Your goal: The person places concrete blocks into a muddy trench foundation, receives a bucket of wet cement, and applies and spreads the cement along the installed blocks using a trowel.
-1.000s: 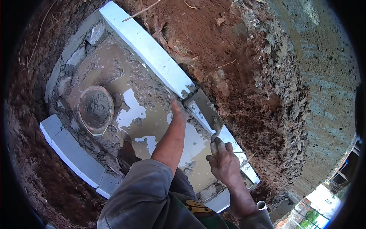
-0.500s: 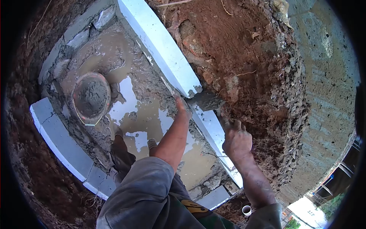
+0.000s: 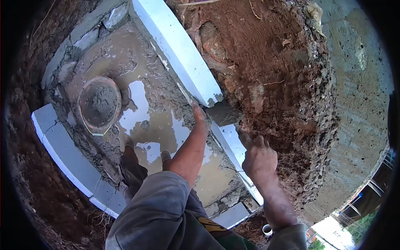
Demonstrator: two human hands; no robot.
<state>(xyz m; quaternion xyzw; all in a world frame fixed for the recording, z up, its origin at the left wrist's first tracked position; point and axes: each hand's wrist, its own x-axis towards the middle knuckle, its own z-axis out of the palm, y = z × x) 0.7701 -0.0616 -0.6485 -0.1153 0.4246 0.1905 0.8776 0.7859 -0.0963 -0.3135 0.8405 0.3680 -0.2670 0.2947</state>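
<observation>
My right hand (image 3: pixel 259 156) is wrapped round the handle of a trowel (image 3: pixel 225 114), whose mortar-coated blade lies across the gap between two pale blocks. The upper block (image 3: pixel 179 50) runs up to the top of the view; the lower block (image 3: pixel 233 143) slants down beside my right hand. My left hand (image 3: pixel 200 114) touches the inner side of the wall at that same joint, below the end of the upper block. Its fingertips are partly hidden and I cannot make out anything in them.
A round bucket of mortar (image 3: pixel 100 104) sits in the muddy water (image 3: pixel 162 129) on the left. A curved block wall (image 3: pixel 73 154) borders the lower left. Red soil (image 3: pixel 287 83) rises on the right beside a concrete surface (image 3: pixel 354 104). A white pipe (image 3: pixel 267 229) stands at the bottom.
The trowel blade has turned from lying along the lower block to lying across the joint, and my right hand has swung outward with it. My left hand stays at the joint. The view has shifted.
</observation>
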